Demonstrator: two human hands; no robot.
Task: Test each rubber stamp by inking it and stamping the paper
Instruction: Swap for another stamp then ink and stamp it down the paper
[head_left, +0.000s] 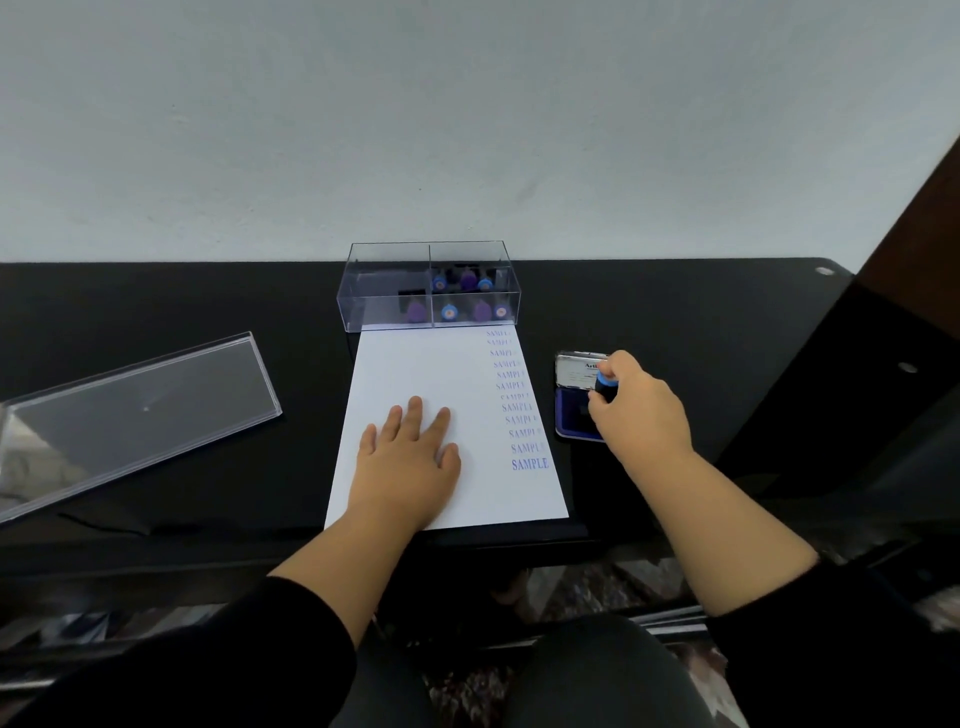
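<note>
A white sheet of paper (415, 364) lies on the black table, with a column of several blue "SAMPLE" prints (530, 463) down its right side. My left hand (410, 457) rests flat on the paper, fingers straight. To the right of the sheet sits an open ink pad (569, 415) with its lid raised. My right hand (639, 410) grips a blue-topped rubber stamp (605, 382) and holds it down over the pad's blue surface. A clear box (389, 306) at the paper's far end holds several more stamps (449, 312) with blue and purple tops.
The box's clear lid (140, 410) lies on the table (208, 291) to the left. A grey wall stands right behind the table. A dark panel (893, 322) rises at the right edge. My knees are below the table's front edge.
</note>
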